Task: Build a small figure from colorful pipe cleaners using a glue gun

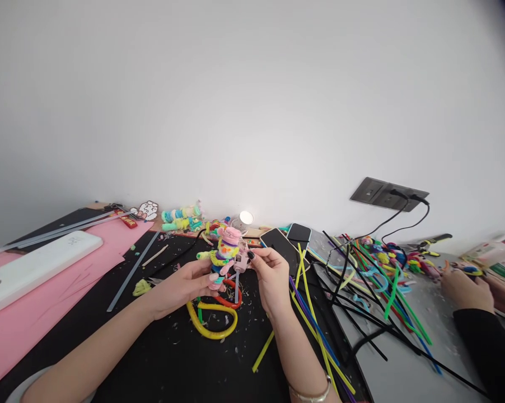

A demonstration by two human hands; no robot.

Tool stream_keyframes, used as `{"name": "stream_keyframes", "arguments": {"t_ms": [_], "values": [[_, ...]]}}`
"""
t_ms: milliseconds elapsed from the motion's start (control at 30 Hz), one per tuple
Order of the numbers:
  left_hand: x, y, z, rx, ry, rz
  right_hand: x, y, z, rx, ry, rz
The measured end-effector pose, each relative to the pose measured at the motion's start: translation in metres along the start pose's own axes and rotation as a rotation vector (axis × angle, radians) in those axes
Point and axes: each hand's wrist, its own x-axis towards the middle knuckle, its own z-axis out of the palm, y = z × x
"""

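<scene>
My left hand point(185, 285) holds a small figure made of colourful pipe cleaners point(225, 249) above the black mat point(172, 358). My right hand point(271, 274) pinches a small pink piece with a thin stem point(239, 266) right beside the figure. Below the hands lie a yellow pipe-cleaner loop point(213, 324) and a red one point(231, 296).
Loose pipe cleaners point(361, 291) of several colours spread to the right. Two phones point(286, 240) lie behind my right hand. A white flat device point(34, 268) rests on pink paper point(26, 324) at left. Another person's hands point(475, 288) work at far right, near a wall socket point(387, 194) with cables.
</scene>
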Motion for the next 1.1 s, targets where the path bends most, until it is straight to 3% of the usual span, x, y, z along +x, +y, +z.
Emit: {"name": "stream_keyframes", "arguments": {"t_ms": [300,433,867,1100], "values": [[0.0002,-0.0027,-0.0017,0.003,0.046,-0.027,-0.0009,-0.0006,0.0025,0.089,-0.097,0.02],[0.0013,-0.0047,-0.0033,-0.03,0.057,-0.026,-0.0006,0.0011,0.0014,0.078,-0.08,0.014],[-0.0002,-0.003,-0.0026,-0.036,0.003,-0.027,-0.0008,0.0017,0.0015,0.054,-0.034,0.042],[0.0002,-0.0058,-0.0024,-0.017,-0.09,-0.016,-0.0003,-0.0006,0.0017,0.052,-0.034,-0.001]]}}
